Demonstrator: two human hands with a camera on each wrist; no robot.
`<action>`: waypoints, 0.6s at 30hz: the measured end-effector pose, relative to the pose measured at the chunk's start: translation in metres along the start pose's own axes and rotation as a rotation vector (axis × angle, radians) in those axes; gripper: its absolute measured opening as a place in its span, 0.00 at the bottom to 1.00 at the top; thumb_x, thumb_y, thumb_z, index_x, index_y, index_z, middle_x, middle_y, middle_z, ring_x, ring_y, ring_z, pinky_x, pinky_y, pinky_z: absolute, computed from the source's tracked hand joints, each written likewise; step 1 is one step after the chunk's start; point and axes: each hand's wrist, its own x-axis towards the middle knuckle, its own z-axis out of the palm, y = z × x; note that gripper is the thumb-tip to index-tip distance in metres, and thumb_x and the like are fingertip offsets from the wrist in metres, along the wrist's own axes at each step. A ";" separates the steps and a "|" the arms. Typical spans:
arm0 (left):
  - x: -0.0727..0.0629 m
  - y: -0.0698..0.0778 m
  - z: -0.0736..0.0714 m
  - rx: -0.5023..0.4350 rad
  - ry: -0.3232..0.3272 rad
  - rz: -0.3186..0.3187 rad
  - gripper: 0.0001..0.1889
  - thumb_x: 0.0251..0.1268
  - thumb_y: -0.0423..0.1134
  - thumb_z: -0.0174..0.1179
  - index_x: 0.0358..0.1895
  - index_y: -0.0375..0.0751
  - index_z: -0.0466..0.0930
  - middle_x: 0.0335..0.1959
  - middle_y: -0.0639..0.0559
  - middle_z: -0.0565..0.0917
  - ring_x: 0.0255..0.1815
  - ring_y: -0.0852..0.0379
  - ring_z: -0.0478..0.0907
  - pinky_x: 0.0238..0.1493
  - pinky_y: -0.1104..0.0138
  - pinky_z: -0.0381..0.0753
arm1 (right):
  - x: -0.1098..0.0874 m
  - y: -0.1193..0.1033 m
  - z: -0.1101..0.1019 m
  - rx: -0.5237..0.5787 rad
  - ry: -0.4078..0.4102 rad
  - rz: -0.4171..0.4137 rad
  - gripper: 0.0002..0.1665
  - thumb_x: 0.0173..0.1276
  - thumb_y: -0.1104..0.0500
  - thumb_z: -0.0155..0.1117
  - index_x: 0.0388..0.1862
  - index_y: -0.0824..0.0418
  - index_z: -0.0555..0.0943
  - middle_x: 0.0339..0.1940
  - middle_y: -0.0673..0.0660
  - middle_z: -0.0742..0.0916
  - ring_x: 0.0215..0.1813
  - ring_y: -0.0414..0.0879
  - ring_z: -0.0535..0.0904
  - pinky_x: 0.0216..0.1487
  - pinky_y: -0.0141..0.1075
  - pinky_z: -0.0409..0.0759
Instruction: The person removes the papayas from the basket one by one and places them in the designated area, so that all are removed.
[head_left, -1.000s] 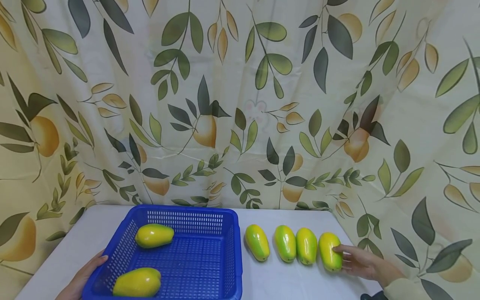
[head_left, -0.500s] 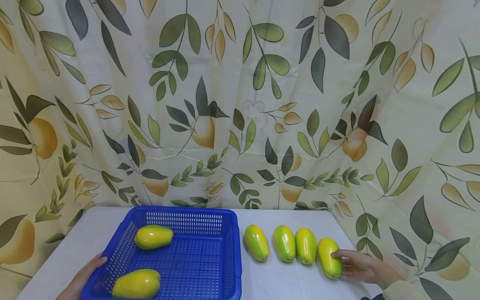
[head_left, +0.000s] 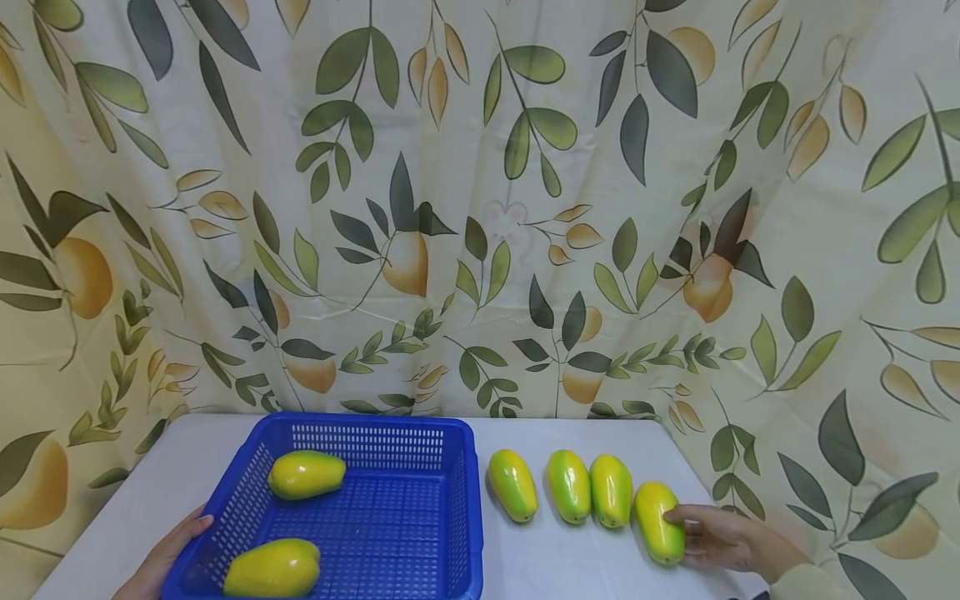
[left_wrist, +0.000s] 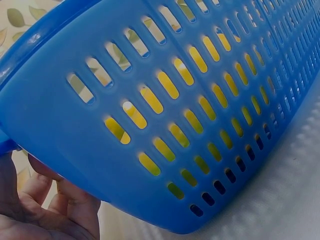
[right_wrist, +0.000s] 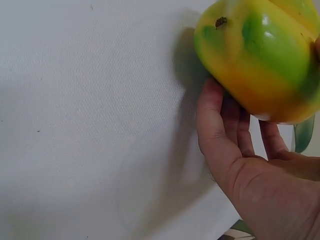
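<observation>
My right hand (head_left: 723, 540) holds a yellow-green papaya (head_left: 657, 523) at the right end of a row on the white table. In the right wrist view, fingers (right_wrist: 212, 112) of that hand curve under the papaya (right_wrist: 260, 60), whose dark stem end faces the camera; the thumb is mostly cut off at the edge. My left hand (head_left: 167, 557) grips the left rim of a blue plastic basket (head_left: 475, 508). Seen from the left wrist, that hand's fingers (left_wrist: 82, 205) curl beneath the basket's edge. Two papayas lie inside the basket, one at the back (head_left: 307, 475), one in front (head_left: 273, 568).
Three more papayas stand in line between basket and right hand: one near the basket (head_left: 513, 486), then two close together, a middle one (head_left: 568, 487) and its neighbour (head_left: 612, 491). A leaf-and-fruit patterned curtain (head_left: 480, 333) hangs behind the white table (head_left: 555, 562).
The papaya in my right hand has shifted slightly toward me, its lower end now nearer the table's front. My left hand keeps its place on the basket.
</observation>
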 end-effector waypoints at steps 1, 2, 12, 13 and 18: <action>0.000 0.000 0.000 0.000 -0.001 0.001 0.21 0.79 0.56 0.30 0.38 0.82 0.76 0.49 0.54 0.76 0.52 0.54 0.77 0.59 0.56 0.78 | 0.000 0.000 0.000 -0.003 -0.004 0.001 0.47 0.70 0.57 0.59 0.71 0.80 0.45 0.58 0.79 0.68 0.54 0.61 0.74 0.62 0.50 0.76; 0.000 -0.001 -0.001 -0.003 -0.007 0.001 0.21 0.79 0.56 0.30 0.38 0.82 0.77 0.49 0.54 0.76 0.52 0.54 0.77 0.59 0.56 0.78 | -0.001 0.000 0.001 -0.006 -0.009 0.001 0.47 0.70 0.57 0.59 0.71 0.81 0.44 0.58 0.80 0.67 0.55 0.61 0.74 0.63 0.51 0.76; -0.002 0.001 0.002 -0.031 -0.027 0.003 0.23 0.80 0.55 0.28 0.39 0.81 0.78 0.48 0.56 0.77 0.51 0.55 0.77 0.58 0.58 0.79 | 0.001 0.001 0.003 -0.029 -0.007 -0.007 0.46 0.70 0.56 0.58 0.71 0.80 0.46 0.59 0.79 0.67 0.55 0.61 0.73 0.63 0.52 0.75; -0.001 0.001 0.002 -0.030 -0.032 0.004 0.24 0.80 0.54 0.28 0.39 0.81 0.78 0.48 0.56 0.77 0.51 0.55 0.77 0.58 0.58 0.79 | 0.001 0.000 0.003 -0.035 -0.009 -0.007 0.46 0.70 0.56 0.58 0.71 0.80 0.46 0.59 0.79 0.67 0.55 0.61 0.73 0.63 0.52 0.75; -0.001 0.001 0.001 -0.037 -0.055 0.017 0.25 0.80 0.53 0.26 0.40 0.81 0.78 0.49 0.56 0.77 0.51 0.55 0.77 0.58 0.59 0.79 | 0.001 -0.002 0.004 -0.055 -0.009 -0.002 0.47 0.70 0.55 0.59 0.71 0.80 0.46 0.60 0.80 0.66 0.56 0.61 0.72 0.63 0.51 0.75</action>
